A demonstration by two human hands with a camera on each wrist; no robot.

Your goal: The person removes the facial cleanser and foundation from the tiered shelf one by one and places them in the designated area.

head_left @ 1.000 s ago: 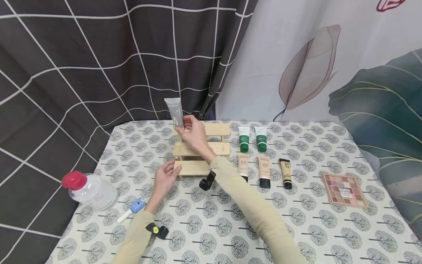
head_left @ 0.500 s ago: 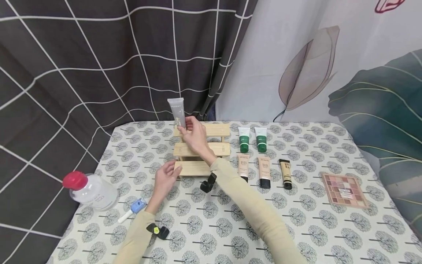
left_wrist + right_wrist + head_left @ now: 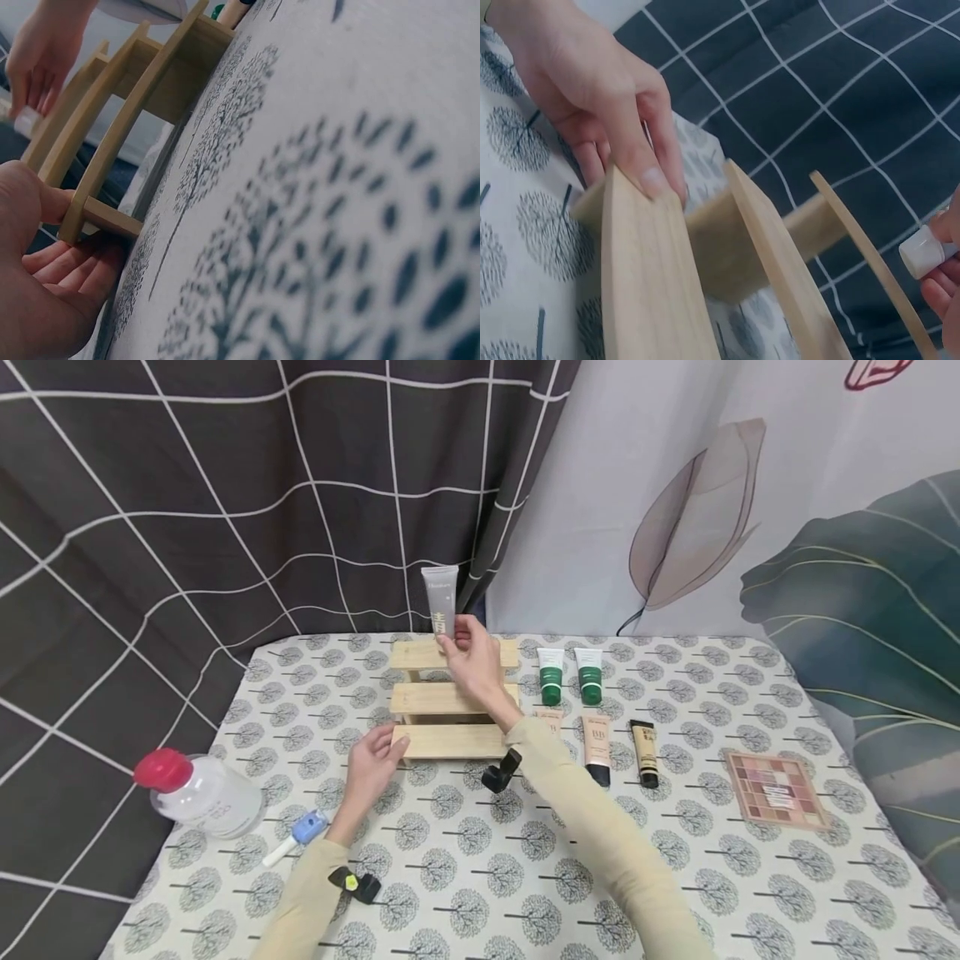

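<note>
My right hand (image 3: 477, 667) pinches a grey squeeze tube (image 3: 440, 595) near its lower end, over the top tier of a three-tier wooden display rack (image 3: 446, 742). The tube stands nearly upright, printed face toward me. Its white cap (image 3: 921, 253) points down beside the top board in the right wrist view; fingers hide part of it. At the rack's lower left corner, my left hand (image 3: 372, 764) grips the end of the front board, thumb (image 3: 651, 178) on top and the other fingers underneath, as the left wrist view shows. Nothing stands on the rack's boards.
Right of the rack lie two green-and-white tubes (image 3: 591, 677), two beige BB cream tubes (image 3: 597, 745), one partly behind my sleeve, a gold-and-black tube (image 3: 646, 752) and an eyeshadow palette (image 3: 777, 791). A red-topped pump bottle (image 3: 217, 797) and a blue-and-white pen-like item (image 3: 303, 832) are at left.
My right hand has carried the grey tube to the right, from the top tier's left end toward its middle, and the tube is more upright. The left hand keeps its hold on the rack.
</note>
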